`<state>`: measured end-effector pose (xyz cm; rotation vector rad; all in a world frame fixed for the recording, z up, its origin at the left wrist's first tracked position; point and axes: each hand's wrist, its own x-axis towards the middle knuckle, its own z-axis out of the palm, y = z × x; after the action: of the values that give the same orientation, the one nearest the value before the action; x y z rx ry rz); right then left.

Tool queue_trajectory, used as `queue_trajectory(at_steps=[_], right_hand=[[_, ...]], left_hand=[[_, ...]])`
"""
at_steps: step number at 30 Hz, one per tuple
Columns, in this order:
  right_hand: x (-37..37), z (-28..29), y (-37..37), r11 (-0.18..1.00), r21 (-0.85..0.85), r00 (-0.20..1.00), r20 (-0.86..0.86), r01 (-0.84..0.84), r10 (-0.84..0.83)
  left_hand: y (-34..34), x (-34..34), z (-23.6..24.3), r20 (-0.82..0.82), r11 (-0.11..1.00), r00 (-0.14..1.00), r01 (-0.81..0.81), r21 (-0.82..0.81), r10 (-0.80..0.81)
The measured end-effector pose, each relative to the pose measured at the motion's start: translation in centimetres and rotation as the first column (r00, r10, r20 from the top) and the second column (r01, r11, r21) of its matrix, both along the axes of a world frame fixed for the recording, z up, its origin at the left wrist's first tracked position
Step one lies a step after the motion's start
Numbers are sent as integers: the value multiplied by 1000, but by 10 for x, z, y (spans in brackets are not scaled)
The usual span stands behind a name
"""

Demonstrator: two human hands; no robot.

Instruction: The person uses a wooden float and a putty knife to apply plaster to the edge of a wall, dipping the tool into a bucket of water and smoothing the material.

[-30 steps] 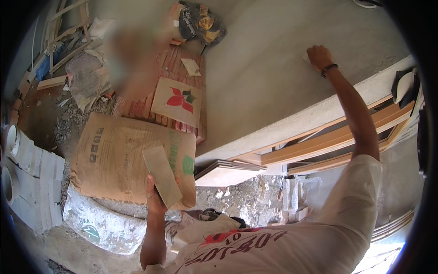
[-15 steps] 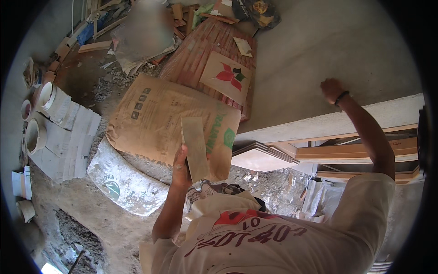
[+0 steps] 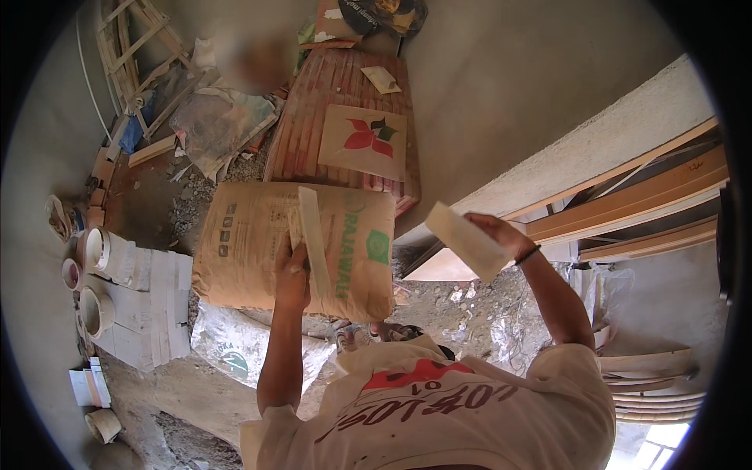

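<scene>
My left hand (image 3: 294, 278) is closed on a narrow pale rectangular strip (image 3: 312, 235), tilted edge-on over a large brown paper sack (image 3: 223, 274) with green printing. My right hand (image 3: 505, 235), a dark band on its wrist, grips another pale, flat rectangular piece (image 3: 468, 243), held out to the right of the sack. Behind the sack lie stacked reddish slats (image 3: 301, 110) under a board (image 3: 337, 157) with a red-and-green leaf design and a small pale scrap (image 3: 381, 80).
A grey rendered wall (image 3: 501, 78) with a ledge and wooden frames (image 3: 627, 200) stands to my right. At left are pale pipe fittings (image 3: 141, 309), scrap timber (image 3: 125, 47) and crumpled sheets (image 3: 211, 125). A white sack (image 3: 258, 352) lies on the rubble-strewn ground.
My right hand has come down from the wall toward the sack, and the piece in it now shows fully. The strip in my left hand has turned more edge-on. The view has shifted.
</scene>
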<state>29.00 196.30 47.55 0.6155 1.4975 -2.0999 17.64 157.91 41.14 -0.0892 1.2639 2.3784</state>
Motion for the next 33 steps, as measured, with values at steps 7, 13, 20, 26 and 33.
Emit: queue_trajectory(at_steps=[7, 13, 20, 26, 33], right_hand=[[207, -150, 71, 697, 715, 976, 189, -61, -108], [416, -245, 47, 718, 696, 883, 334, 5, -330], [522, -242, 20, 682, 713, 797, 503, -164, -334], [515, -203, 64, 840, 518, 729, 510, 166, -458], [360, -197, 135, 858, 513, 859, 454, -34, -238]], left_hand=[[119, -93, -18, -464, 627, 733, -67, -776, -497], [283, -149, -111, -204, 6, 470, -388, -921, -859], [382, -161, -233, -46, -180, 445, -452, -874, -894], [415, -161, -253, -50, -164, 419, -459, -873, -907], [395, -123, -214, -176, -15, 706, -256, -967, -685]])
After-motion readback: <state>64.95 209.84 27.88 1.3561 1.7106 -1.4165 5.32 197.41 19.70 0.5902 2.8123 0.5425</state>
